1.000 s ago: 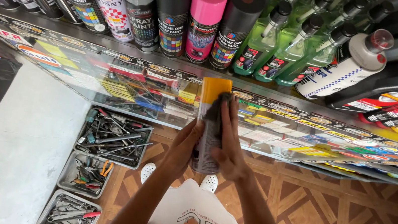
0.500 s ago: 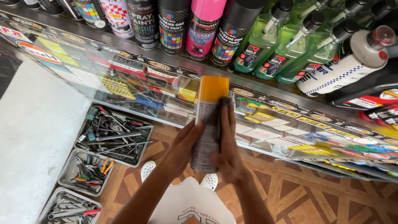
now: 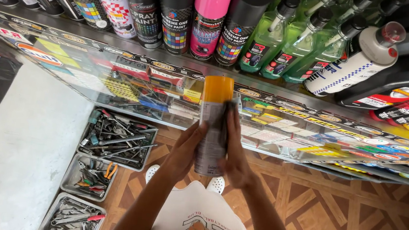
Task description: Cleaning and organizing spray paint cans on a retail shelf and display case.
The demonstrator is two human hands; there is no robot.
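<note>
Two hands point(image 3: 210, 149) clasping spray can point(image 3: 213, 124), label mostly hidden

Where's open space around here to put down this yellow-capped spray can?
The glass counter top right of the spray can lies bare. So does the wooden floor at lower right. The shelf row of cans and bottles is packed; the tool trays are full.

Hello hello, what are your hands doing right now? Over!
Left hand and right hand both clasp the yellow-capped spray can, upright at chest height. Glass counter just beyond it. Nothing between hands and can.
</note>
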